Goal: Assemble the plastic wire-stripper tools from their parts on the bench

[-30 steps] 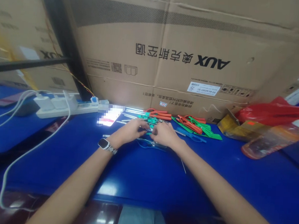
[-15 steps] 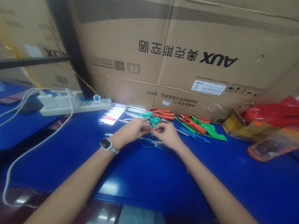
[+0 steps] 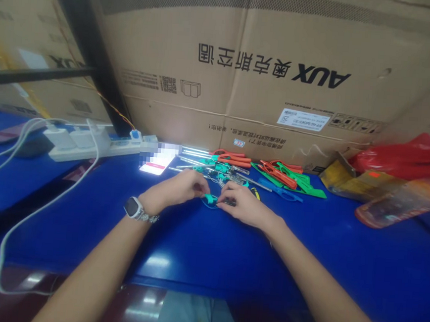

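Note:
My left hand (image 3: 185, 188) pinches a small teal plastic piece (image 3: 210, 199) between thumb and fingertips, low over the table. From the other side, the closed fingertips of my right hand (image 3: 245, 203) meet the same piece. Something small and dark (image 3: 230, 201) shows beneath my right fingers; its kind is unclear. Below the teal piece runs a thin blue loop (image 3: 208, 206). Just beyond my hands lies a heap of metal rods (image 3: 190, 161) with teal plastic parts. A yellow and black object (image 3: 255, 193) peeks out beside my right hand.
Orange-handled tools (image 3: 233, 158) and green plastic pieces (image 3: 311, 189) lie against a large cardboard box (image 3: 164, 43). Leftward are a lit phone (image 3: 159, 160) and a power strip (image 3: 122, 148) with white cables. A bottle (image 3: 393, 207) and red bag (image 3: 405, 158) stand on the right of the blue table (image 3: 200, 254).
Both hands have come slightly nearer with the teal piece, away from the heap. The piece shows more clearly between the fingertips. The camera view has shifted a little.

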A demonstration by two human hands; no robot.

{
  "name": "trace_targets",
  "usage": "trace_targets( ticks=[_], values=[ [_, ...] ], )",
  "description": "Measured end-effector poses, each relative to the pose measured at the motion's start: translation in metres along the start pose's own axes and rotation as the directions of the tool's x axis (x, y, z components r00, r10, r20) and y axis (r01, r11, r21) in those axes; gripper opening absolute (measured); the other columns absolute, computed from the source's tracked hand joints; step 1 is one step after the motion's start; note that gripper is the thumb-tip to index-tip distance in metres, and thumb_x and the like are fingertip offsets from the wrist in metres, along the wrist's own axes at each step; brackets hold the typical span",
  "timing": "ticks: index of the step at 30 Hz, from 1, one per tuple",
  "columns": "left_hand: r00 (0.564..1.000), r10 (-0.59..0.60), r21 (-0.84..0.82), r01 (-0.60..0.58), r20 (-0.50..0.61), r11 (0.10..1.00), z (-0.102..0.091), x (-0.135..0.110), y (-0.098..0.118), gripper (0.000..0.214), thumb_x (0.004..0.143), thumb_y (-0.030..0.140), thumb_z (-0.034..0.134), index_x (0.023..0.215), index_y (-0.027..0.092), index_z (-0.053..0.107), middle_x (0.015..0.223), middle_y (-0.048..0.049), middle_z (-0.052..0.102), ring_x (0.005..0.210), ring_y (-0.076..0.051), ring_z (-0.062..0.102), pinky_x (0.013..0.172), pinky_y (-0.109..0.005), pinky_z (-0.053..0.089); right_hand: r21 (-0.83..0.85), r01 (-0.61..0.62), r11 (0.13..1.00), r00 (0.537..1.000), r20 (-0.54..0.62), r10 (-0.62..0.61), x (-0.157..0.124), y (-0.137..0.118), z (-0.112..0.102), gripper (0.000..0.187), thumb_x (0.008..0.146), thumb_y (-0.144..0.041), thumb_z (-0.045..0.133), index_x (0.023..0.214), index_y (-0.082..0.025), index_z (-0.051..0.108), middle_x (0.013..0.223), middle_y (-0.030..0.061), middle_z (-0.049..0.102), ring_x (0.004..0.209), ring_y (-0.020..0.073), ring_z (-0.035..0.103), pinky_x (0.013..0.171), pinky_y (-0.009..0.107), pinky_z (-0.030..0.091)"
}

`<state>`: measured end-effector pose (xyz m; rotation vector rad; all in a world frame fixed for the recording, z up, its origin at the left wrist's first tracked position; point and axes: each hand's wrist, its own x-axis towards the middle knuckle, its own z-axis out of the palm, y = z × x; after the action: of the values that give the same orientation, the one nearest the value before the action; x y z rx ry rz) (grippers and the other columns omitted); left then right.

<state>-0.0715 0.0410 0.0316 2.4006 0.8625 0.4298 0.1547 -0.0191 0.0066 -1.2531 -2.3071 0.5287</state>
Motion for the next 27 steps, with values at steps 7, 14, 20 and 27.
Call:
trace_targets(
  ticks=[7, 14, 20, 27],
  values=[
    [0.999, 0.04, 0.034, -0.04, 0.009, 0.999, 0.006, 0.002, 0.0, 0.018, 0.081, 0.008, 0.064, 0.086, 0.018, 0.077, 0.084, -0.0036, 0.075, 0.075, -0.016, 0.066, 0.07, -0.026, 0.049, 0.037, 0.03, 0.999, 0.999, 0.038, -0.031, 0.002, -0.004, -0.005, 0.007, 0.088, -0.017, 0.066, 0.086, -0.019, 0.073, 0.096, 0.0039, 0.063, 0.082, 0.0142, 0.061, 0.078, 0.03, 0.048],
    [0.999, 0.044, 0.049, -0.044, 0.014, 0.998, 0.007, 0.004, 0.004, 0.022, 0.078, 0.002, 0.064, 0.084, 0.017, 0.078, 0.083, -0.0042, 0.076, 0.074, -0.016, 0.067, 0.07, -0.026, 0.049, 0.074, 0.116, 0.991, 0.992, -0.051, -0.112, -0.005, 0.006, 0.004, 0.009, 0.09, -0.02, 0.063, 0.086, -0.018, 0.07, 0.098, 0.0045, 0.063, 0.084, 0.0146, 0.062, 0.081, 0.031, 0.05],
    [0.998, 0.021, 0.057, -0.024, 0.056, 0.998, 0.011, 0.006, 0.006, 0.022, 0.077, 0.001, 0.064, 0.085, 0.015, 0.078, 0.082, -0.0049, 0.076, 0.073, -0.016, 0.067, 0.068, -0.025, 0.049, 0.093, 0.151, 0.984, 0.98, -0.145, -0.137, -0.016, 0.003, 0.007, 0.005, 0.088, -0.022, 0.063, 0.092, -0.02, 0.063, 0.101, 0.0053, 0.061, 0.092, 0.017, 0.061, 0.086, 0.032, 0.049],
    [0.998, 0.067, 0.009, -0.067, 0.02, 0.998, 0.014, 0.008, 0.004, 0.019, 0.079, 0.004, 0.065, 0.085, 0.016, 0.077, 0.082, -0.0037, 0.074, 0.071, -0.015, 0.066, 0.07, -0.025, 0.05, 0.114, 0.062, 0.992, 0.996, -0.071, -0.054, -0.022, -0.001, -0.002, 0.025, 0.081, -0.015, 0.066, 0.104, -0.02, 0.059, 0.104, 0.0044, 0.058, 0.091, 0.0164, 0.058, 0.084, 0.03, 0.049]
  ],
)
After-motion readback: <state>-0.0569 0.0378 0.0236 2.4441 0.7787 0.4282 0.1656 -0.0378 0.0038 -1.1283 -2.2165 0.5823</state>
